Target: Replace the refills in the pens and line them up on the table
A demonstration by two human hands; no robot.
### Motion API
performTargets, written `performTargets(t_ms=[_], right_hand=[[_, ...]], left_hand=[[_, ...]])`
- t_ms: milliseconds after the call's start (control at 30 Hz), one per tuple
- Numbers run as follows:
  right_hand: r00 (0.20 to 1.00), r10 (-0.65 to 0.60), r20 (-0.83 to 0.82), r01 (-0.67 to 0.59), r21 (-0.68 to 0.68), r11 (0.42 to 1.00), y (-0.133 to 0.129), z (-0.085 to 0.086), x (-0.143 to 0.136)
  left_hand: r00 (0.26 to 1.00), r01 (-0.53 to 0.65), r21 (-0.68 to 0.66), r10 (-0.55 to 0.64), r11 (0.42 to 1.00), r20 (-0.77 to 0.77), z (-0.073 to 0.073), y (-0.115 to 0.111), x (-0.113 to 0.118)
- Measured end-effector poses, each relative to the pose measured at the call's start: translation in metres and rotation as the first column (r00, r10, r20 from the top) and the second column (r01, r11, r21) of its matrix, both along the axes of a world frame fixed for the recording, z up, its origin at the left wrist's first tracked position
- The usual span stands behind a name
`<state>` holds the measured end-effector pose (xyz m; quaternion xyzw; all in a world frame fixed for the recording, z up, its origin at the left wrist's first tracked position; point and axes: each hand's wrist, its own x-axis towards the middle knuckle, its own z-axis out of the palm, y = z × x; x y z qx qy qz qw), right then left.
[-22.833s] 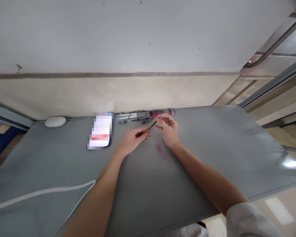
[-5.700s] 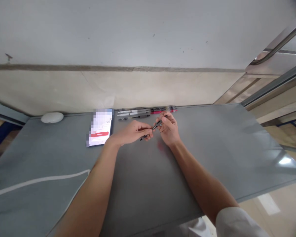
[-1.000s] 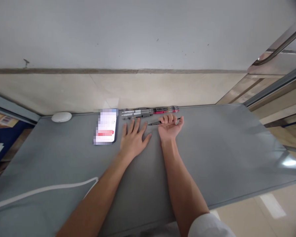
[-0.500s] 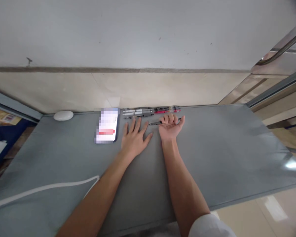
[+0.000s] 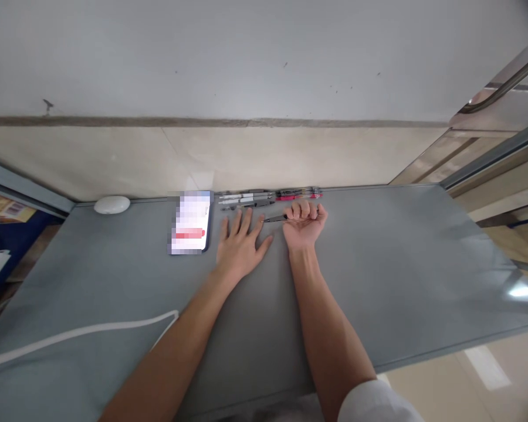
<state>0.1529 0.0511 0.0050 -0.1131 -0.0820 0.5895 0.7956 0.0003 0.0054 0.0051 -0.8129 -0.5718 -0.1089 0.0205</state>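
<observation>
"Right hand (image 5: 303,225) turned palm up, was it? How far had it closed?"

"Most of the way. Its fingers were curled in over the dark pen (image 5: 275,219), which poked out on the side facing the other hand. How much of it lay hidden under those fingers, I couldn't tell."

"And the left hand (image 5: 237,252)?"

"Flat, palm down on the grey table (image 5: 378,264), fingers spread wide, holding nothing that I could see. Its index fingertip was right by the pen's tip; whether they touched, I couldn't make out."

"So the pen lay between the two hands?"

"The bare end did, yes, just in front of the other pens. Those were in two bunches near the wall (image 5: 264,153): the white and grey pens (image 5: 244,201) beyond the left fingertips, and the red and dark pens (image 5: 297,194) beyond the right hand."

"Anything off to the left?"

"A phone (image 5: 190,221) with its screen lit, partly blurred, and farther over a white oval object (image 5: 111,204) by the table's back edge. Nearer the body, a white cable (image 5: 92,328) ran in from the side to the left forearm."
</observation>
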Motion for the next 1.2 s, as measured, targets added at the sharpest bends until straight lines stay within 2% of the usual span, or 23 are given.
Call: performTargets(t_ms=[333, 800, 1200], right_hand=[[0.998, 0.035, -0.052, -0.034, 0.009, 0.999, -0.0010, 0.0037, -0.0024], [0.995, 0.001, 0.100, 0.002, -0.033, 0.999, -0.0012, 0.0041, -0.0021], [0.999, 0.031, 0.042, -0.030, -0.023, 0.999, -0.0013, 0.0029, -0.0022]], left_hand=[[1.000, -0.001, -0.005, 0.001, 1.000, -0.005, 0.0005, 0.0000, 0.0006], [1.000, 0.015, 0.043, -0.015, 0.999, 0.006, -0.0019, -0.0004, -0.0002], [1.000, 0.017, 0.063, -0.018, 0.998, 0.013, -0.0048, 0.0007, -0.0004]])
